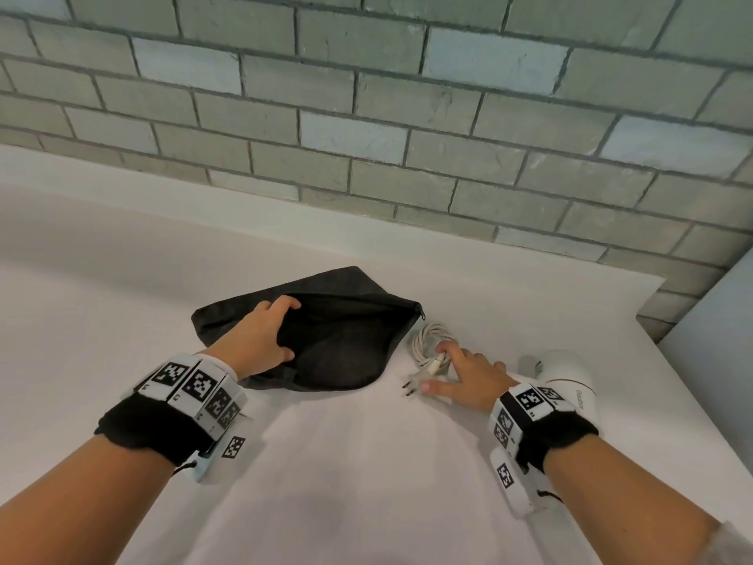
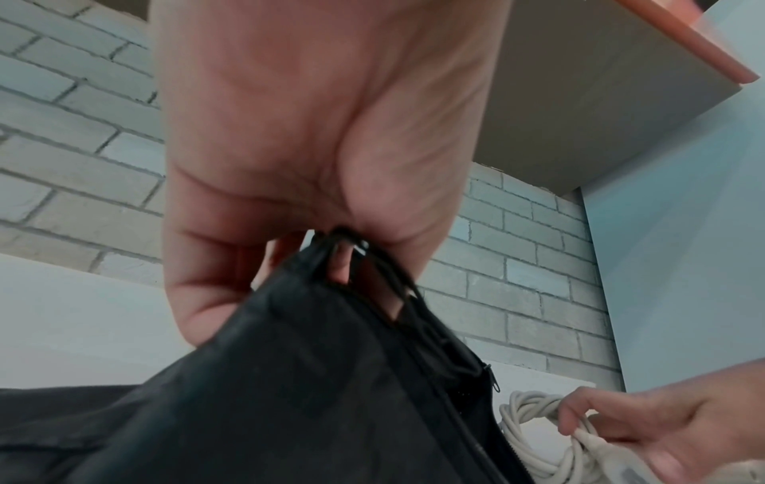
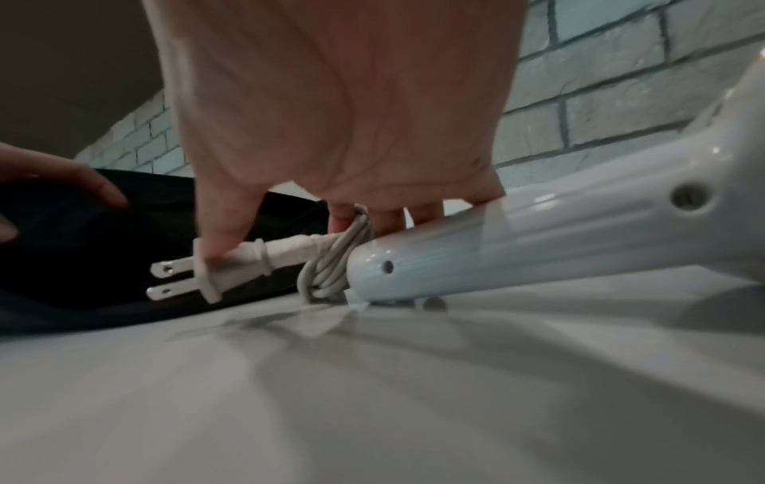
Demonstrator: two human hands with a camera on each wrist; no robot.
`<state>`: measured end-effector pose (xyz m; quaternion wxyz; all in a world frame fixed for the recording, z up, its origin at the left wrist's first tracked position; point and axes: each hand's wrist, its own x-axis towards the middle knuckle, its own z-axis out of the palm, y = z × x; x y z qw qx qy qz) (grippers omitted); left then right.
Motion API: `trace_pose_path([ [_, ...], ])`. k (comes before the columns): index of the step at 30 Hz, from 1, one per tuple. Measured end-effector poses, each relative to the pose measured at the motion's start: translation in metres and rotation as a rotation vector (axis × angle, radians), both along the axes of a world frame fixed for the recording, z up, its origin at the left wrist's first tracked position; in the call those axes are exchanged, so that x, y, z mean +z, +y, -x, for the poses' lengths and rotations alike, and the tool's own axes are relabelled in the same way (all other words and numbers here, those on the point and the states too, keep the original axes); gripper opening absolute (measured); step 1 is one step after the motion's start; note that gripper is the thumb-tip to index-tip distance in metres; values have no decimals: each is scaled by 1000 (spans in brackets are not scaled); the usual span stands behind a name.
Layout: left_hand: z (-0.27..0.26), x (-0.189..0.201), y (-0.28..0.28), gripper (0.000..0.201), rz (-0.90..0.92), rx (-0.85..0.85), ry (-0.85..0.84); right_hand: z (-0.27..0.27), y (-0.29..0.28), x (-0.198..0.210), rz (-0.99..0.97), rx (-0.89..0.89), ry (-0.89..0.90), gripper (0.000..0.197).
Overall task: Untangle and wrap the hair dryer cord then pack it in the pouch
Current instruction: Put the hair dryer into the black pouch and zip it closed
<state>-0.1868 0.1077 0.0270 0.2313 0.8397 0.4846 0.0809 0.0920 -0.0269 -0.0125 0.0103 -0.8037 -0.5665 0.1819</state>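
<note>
Pouch (image 1: 326,340) lying unzipped on white bench (image 1: 366,483), left hand (image 1: 256,340) gripping its mouth, right hand (image 1: 468,377) beside it clasping coiled cord (image 1: 428,344), plug (image 1: 415,379), hair dryer (image 1: 566,377) behind, brick wall (image 1: 407,116) beyond.

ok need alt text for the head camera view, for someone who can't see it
On a white table before a grey brick wall, the left hand holds open a black zip pouch while the right hand grips the coiled white cord near its plug. The white hair dryer lies behind the right wrist.
</note>
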Motion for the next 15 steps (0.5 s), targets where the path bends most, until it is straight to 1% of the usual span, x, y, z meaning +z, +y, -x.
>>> trace_pose_path([
  [2, -1, 0, 0, 70, -2, -6, -3, -4, -1, 5, 74, 54, -7, 77],
  [4, -1, 1, 0, 70, -3, -12, -7, -7, -2, 7, 103, 88, -29, 74],
  [12, 3, 0, 1, 71, -17, -19, -5, -8, 3, 1, 74, 110, -199, 73],
  [15, 5, 0, 3, 70, -29, -40, -12, -6, -3, -6, 28, 114, -268, 72],
])
